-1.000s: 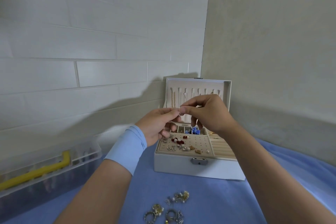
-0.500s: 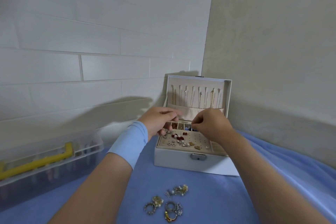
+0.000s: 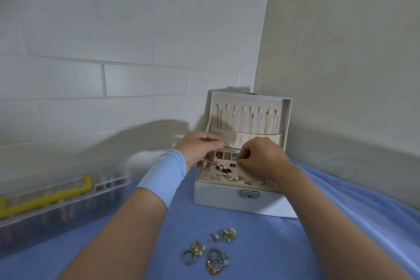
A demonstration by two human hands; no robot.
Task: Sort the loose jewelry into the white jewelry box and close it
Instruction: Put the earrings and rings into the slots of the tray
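Left hand [image 3: 200, 150], wearing a blue wristband [image 3: 163, 177], pinches a small silver piece [image 3: 223, 142] between thumb and fingertips above the left rear corner of the white jewelry box [image 3: 227, 201]. Right hand [image 3: 261, 158] is over the box's tray with its fingers curled and the tips drawn together near the small rear compartments; whether it holds anything cannot be told. Box stands on a blue cloth [image 3: 261, 257] in the wall corner, its lid [image 3: 286, 118] upright with chains [image 3: 250, 120] hanging inside and earrings [image 3: 225, 173] set on the perforated panel. Loose jewelry [image 3: 211, 250] lies on the cloth in front of the box. At far left is a clear plastic case [image 3: 68, 209] with a yellow handle [image 3: 45, 199].
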